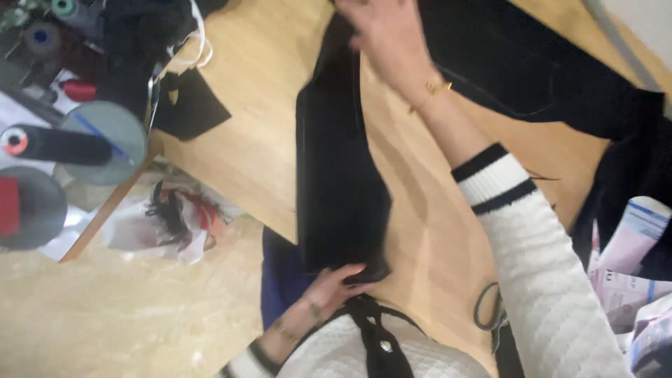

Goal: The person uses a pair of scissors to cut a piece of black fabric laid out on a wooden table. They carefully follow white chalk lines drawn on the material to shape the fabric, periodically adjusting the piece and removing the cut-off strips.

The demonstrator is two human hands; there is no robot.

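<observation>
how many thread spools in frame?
4, all at the left: a green-topped spool and a blue-centred spool at the top corner, a black spool lying on its side, a red spool at the edge. More may be hidden.

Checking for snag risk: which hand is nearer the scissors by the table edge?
Left. The left hand grips the black fabric near the scissors; the right hand is far up the table.

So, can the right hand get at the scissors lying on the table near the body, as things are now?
Probably yes. The right hand rests far up on the black fabric strip, but the scissors lie on bare table just beside the right sleeve, partly hidden by it. Nothing covers the handles; the hand need only draw back.
</observation>
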